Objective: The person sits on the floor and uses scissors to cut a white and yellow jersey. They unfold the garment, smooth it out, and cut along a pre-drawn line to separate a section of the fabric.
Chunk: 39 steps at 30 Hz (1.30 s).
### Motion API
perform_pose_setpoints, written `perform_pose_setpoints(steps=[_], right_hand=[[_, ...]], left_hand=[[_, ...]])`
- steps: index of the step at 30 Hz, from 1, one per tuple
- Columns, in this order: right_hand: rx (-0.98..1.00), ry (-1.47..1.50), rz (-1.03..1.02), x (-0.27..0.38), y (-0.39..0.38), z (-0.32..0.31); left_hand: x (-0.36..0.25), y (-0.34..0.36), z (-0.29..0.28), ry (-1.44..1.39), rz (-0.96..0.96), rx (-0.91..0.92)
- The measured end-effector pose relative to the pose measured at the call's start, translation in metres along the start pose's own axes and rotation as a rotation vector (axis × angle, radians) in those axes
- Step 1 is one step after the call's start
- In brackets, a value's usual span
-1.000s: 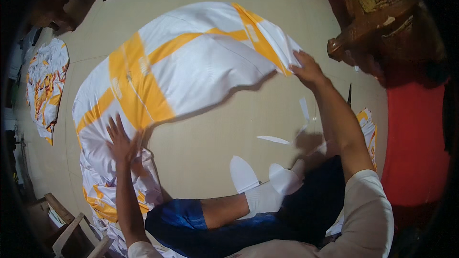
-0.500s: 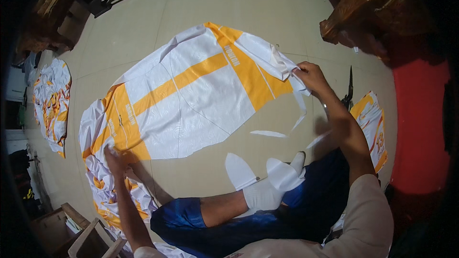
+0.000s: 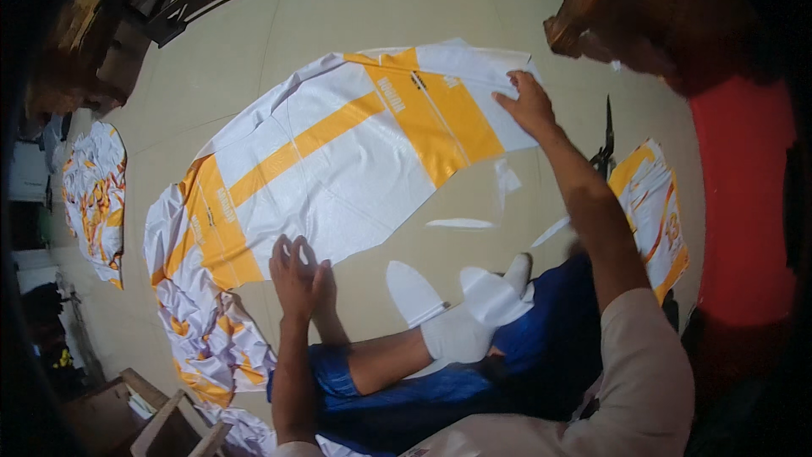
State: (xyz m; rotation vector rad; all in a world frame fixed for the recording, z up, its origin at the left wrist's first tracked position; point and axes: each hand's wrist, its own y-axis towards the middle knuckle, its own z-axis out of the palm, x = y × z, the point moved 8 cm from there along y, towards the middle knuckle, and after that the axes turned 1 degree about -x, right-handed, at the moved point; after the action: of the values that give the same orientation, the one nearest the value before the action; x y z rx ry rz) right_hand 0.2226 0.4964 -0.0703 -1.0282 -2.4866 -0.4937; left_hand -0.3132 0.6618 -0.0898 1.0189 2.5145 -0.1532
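A long sheet of white and yellow printed fabric (image 3: 321,169) lies spread on the floor in front of me. My left hand (image 3: 298,278) is at its near edge, fingers bent and apart, holding nothing. Near the fabric's right end, my right hand (image 3: 531,107) rests on a white part with its thumb and fingers apart. That end now lies mostly flat. At the left, the fabric runs on into a crumpled heap (image 3: 211,343). White offcuts (image 3: 461,223) lie between the fabric and my socked foot (image 3: 461,334). Black scissors (image 3: 604,152) are on the floor beyond my right forearm.
A folded stack of printed fabric (image 3: 655,220) lies right of the scissors, beside a red mat (image 3: 744,203). Another crumpled fabric pile (image 3: 95,203) is at far left. Carved wooden furniture (image 3: 643,8) stands at the back right, and a wooden stool (image 3: 173,427) at lower left.
My right hand has let go of the lifted fabric end, which has unfolded flat, and moved slightly farther away. My left hand has moved right from the crumpled side to the near edge.
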Motion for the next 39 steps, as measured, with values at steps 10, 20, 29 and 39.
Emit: perform_pose_setpoints(steps=[10, 20, 29, 39], right_hand=[[0.244, -0.174, -0.483, -0.020, -0.127, -0.042], [0.106, -0.113, -0.380, 0.086, 0.069, -0.058], [-0.438, -0.046, -0.597, 0.259, 0.202, -0.308], [-0.367, 0.165, -0.468, 0.095, 0.059, -0.259]], left_hand=[[0.012, -0.029, -0.023, -0.070, 0.087, 0.021], [0.158, 0.094, -0.060, 0.265, -0.196, -0.085], [0.049, 0.216, -0.419, 0.366, 0.202, -1.057], [-0.020, 0.068, -0.278, -0.079, 0.244, -0.756]])
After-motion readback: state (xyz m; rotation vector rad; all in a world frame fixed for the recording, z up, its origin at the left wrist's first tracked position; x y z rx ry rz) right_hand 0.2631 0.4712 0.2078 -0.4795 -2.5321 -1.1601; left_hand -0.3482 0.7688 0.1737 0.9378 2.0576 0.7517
